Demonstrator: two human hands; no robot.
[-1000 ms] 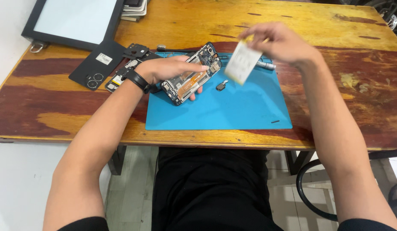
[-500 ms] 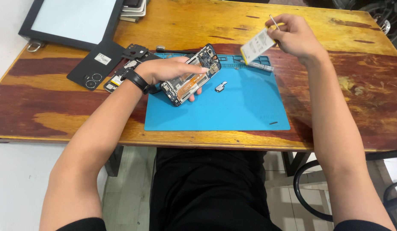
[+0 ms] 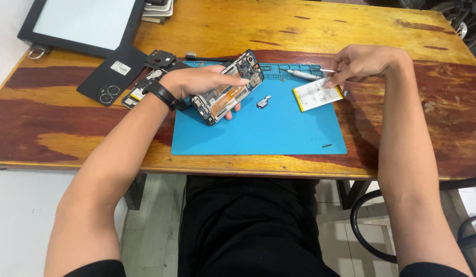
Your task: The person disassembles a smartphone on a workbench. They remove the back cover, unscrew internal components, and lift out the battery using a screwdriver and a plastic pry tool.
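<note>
My left hand (image 3: 197, 82) grips an opened phone (image 3: 229, 88) with its circuit board and frame exposed, tilted over the upper left of the blue work mat (image 3: 258, 133). My right hand (image 3: 364, 62) is at the mat's upper right. Its fingertips pinch the top edge of a flat white battery (image 3: 316, 95) that lies on the mat. A small loose metal part (image 3: 263, 102) sits on the mat between the phone and the battery. A black band is on my left wrist.
A slim screwdriver (image 3: 302, 74) lies along the mat's top edge. A black phone back cover (image 3: 112, 76) and dark phone parts (image 3: 158, 60) lie left of the mat. A framed white panel (image 3: 81, 23) rests at the table's far left corner, books beside it.
My right hand has brought the white battery down from the air above the mat to the mat's upper right, where it now lies flat. My left hand and the phone barely moved.
</note>
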